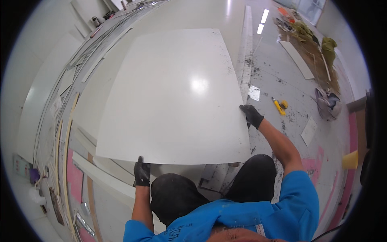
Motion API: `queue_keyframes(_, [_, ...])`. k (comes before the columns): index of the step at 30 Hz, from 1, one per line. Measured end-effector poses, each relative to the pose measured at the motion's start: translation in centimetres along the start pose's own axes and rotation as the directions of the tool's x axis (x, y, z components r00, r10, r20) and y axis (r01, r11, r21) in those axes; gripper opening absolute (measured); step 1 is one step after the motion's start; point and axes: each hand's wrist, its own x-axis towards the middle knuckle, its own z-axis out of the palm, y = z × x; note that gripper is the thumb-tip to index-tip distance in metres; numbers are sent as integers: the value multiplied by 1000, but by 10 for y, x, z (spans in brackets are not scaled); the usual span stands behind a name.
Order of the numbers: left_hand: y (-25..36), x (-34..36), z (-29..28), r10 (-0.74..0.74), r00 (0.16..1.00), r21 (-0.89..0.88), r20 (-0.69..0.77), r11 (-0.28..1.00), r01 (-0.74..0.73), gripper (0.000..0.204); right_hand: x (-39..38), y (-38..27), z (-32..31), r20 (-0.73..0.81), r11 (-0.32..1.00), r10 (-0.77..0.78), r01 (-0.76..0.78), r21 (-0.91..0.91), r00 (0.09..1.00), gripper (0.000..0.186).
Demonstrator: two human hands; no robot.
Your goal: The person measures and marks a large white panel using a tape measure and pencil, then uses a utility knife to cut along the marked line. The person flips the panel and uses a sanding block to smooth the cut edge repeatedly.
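Note:
A large white panel [169,97] fills the middle of the head view, its near edge above my knees. My left hand [142,172], in a black glove, grips that near edge close to its left corner, thumb on top and the other fingers hidden beneath. On the right edge, toward the near corner, my right hand [252,116] is closed in a black glove, with its fingers partly under the panel. Beneath it lies another wide pale sheet [94,94].
On the floor to the right lie a yellow-handled cutter [278,107], dark scraps, a white offcut strip [297,60] and a crumpled cloth bundle [327,104]. A yellow bucket [350,160] stands farther right. Long strips [66,137] and pink pieces [75,177] lie at left.

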Motion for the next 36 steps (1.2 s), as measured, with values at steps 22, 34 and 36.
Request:
queue_keyframes(22, [63, 73, -196, -90, 967, 312, -239, 936, 164, 41, 48, 5, -5, 247, 374, -537, 491, -787, 806, 23])
queue_keyframes(34, [20, -1, -4, -299, 922, 220, 246, 944, 247, 48, -53, -31, 141, 338, 929, 369, -354, -106, 866, 60])
queue_keyframes(36, [0, -11, 51, -305, 913, 499, 273, 856, 137, 41, -69, -37, 149, 432, 884, 306, -422, 202, 849, 60])
